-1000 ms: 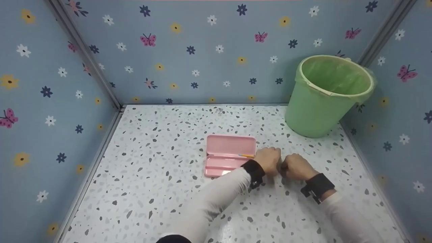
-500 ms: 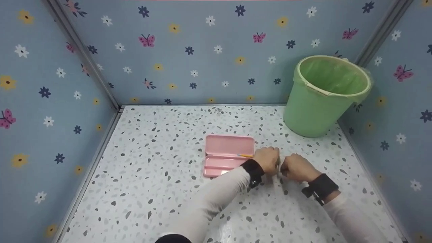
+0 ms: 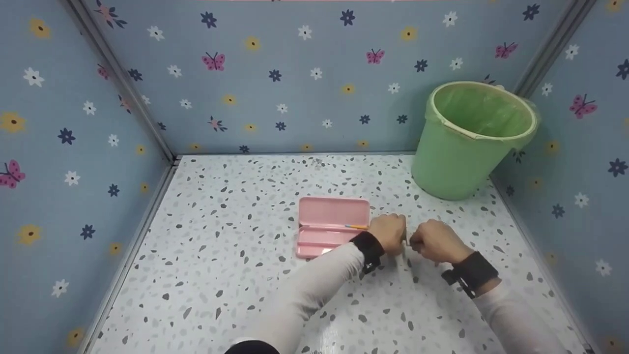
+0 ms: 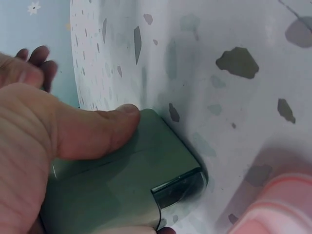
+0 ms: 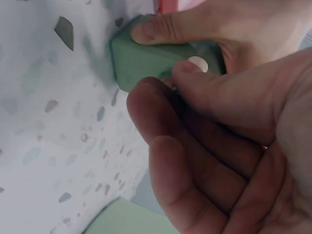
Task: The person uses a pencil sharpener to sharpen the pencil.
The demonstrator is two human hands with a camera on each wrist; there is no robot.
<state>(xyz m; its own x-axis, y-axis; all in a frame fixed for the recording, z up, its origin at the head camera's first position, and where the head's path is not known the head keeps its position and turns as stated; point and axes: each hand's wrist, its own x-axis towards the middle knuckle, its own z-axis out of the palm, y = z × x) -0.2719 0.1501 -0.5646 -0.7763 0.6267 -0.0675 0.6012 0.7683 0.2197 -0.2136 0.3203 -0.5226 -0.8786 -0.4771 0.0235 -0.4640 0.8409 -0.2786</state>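
Soft light, glare on tabletop [image 3: 221, 275], faint shadows, wrist views perhaps slightly blurred

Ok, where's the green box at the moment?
In the left wrist view, the green box is gripped in the left hand, with the pink case at lower right. The head view puts that hand between case and right hand.
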